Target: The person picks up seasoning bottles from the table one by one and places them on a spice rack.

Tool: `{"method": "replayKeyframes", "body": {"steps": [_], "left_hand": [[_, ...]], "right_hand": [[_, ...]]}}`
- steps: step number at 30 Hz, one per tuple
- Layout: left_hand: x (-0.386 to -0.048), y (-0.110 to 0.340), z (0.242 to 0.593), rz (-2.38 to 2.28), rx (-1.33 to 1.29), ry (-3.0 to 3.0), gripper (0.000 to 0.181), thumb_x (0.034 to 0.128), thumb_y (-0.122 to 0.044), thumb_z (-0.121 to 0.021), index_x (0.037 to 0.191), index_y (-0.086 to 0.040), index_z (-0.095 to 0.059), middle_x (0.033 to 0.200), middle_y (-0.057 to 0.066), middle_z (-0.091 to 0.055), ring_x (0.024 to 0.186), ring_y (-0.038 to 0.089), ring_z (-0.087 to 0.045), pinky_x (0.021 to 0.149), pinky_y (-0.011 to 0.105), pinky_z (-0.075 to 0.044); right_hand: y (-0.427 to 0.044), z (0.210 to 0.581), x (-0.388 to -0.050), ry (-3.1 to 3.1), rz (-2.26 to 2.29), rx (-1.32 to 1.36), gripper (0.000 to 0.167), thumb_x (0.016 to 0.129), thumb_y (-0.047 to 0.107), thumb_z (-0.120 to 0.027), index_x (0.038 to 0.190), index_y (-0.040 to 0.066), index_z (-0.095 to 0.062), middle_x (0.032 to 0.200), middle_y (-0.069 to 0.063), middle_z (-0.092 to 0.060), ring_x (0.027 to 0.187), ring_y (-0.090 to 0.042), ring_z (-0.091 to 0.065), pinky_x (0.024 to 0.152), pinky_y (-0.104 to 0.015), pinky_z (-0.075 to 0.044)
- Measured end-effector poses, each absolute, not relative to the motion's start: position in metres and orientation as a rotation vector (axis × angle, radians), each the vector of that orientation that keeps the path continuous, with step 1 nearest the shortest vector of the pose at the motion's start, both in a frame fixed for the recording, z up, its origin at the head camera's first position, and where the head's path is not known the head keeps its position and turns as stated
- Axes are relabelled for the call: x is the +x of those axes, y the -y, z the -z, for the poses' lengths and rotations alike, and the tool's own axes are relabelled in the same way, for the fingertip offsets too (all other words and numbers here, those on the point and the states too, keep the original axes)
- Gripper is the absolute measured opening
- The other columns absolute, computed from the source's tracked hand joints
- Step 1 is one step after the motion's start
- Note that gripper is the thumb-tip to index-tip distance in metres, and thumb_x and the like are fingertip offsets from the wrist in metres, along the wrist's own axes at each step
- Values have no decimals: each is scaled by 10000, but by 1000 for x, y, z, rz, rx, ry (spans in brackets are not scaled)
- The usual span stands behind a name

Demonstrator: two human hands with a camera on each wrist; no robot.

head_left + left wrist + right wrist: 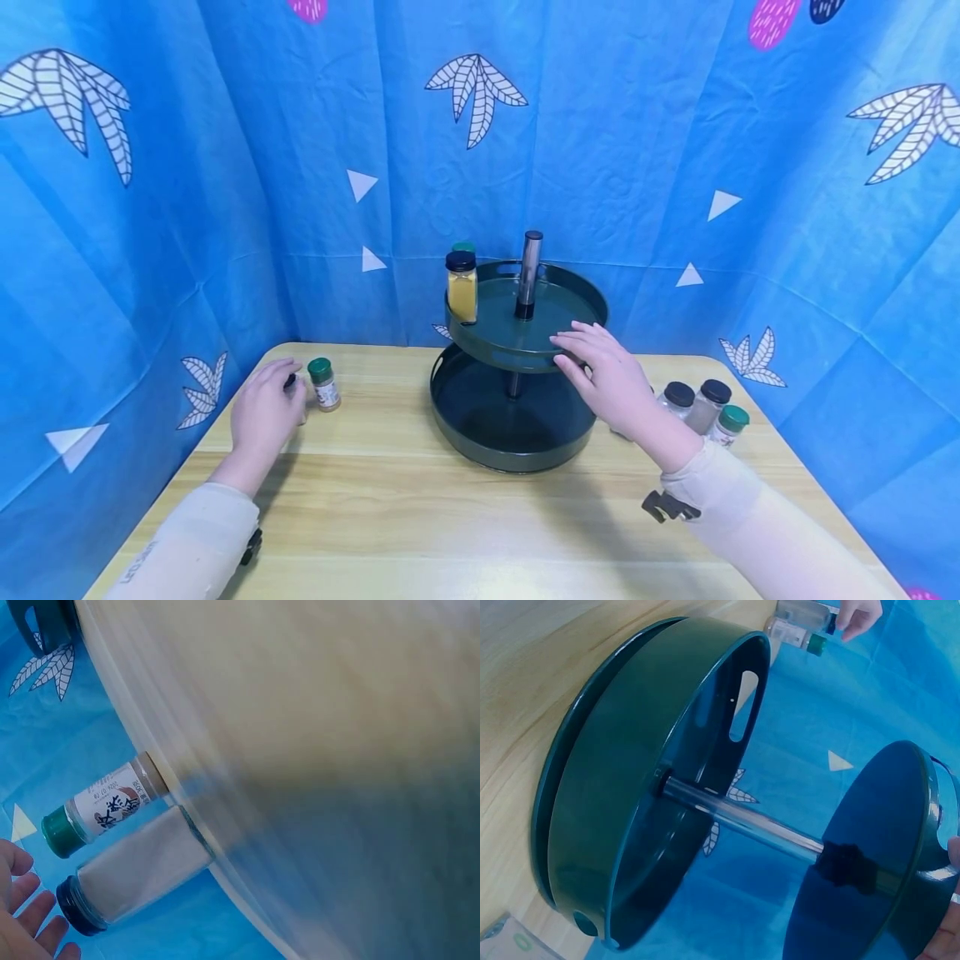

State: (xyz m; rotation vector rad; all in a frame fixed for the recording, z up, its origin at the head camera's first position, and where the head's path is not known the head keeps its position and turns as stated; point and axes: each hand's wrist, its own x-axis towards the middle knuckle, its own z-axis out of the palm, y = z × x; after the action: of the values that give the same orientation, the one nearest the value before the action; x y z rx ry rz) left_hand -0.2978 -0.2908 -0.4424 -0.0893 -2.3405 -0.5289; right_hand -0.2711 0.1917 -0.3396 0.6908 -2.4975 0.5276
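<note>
My left hand (pixel 266 408) is at a glass jar (pixel 146 862) with a black cap and pale contents. Its fingers are spread beside the cap in the left wrist view; contact is unclear there. Beside this jar stands a small green-capped shaker (pixel 325 387) with a white label. My right hand (pixel 603 375) rests at the rim of the upper tray of a dark green two-tier rack (pixel 517 458), fingers nearly straight over the edge. A black-capped jar of yellow powder (pixel 462 298) stands on the upper tray, partly covering another green-capped container (pixel 463 247).
Several containers stand at the right behind my right forearm, among them a black-capped jar (pixel 712 404) and a green-capped shaker (pixel 729 423). The rack's metal post (pixel 530 271) rises above the upper tray. A blue patterned curtain (pixel 622 167) surrounds the wooden table (pixel 420 533).
</note>
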Motion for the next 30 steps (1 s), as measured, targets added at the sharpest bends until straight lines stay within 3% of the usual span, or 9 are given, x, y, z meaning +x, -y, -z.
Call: {"method": "replayKeyframes", "body": {"steps": [30], "left_hand": [[-301,306,436,593,-27,2496,298,934,-93,-636,1192,52,-672,1270,271,-618,1181,504,-533,986,639,-421]], "right_hand": [[-191,337,-269,2493,-530,701,379,986,288,-654,1320,109,-662,1331,-103,-647,1391,-305,-452,1175,-545,-277]]}}
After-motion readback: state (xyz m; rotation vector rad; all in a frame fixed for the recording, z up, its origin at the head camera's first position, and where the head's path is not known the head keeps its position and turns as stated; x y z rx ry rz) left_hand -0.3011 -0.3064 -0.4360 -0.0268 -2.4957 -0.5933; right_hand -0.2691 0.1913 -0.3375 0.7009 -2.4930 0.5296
